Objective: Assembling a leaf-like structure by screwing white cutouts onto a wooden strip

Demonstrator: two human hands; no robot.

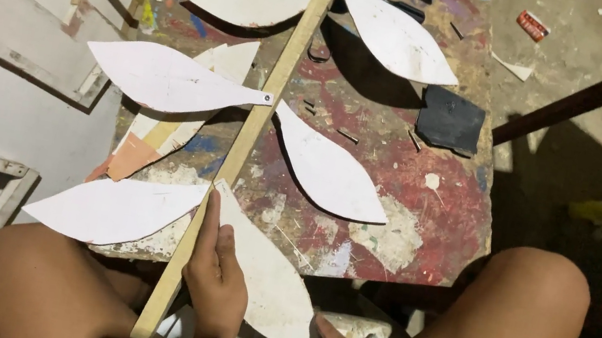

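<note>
a small wooden table (pixel 420 240) sits in the middle of the frame, its top smeared with red, white, blue and yellow paint. a long wooden stick (pixel 254 128) with white leaf shapes (pixel 161 76) fixed along it lies slantwise across the top, lower left to upper middle. a dark square piece (pixel 450 119) rests right of centre, near the table's right edge. a few small nails (pixel 346 135) lie scattered mid-table.
</note>
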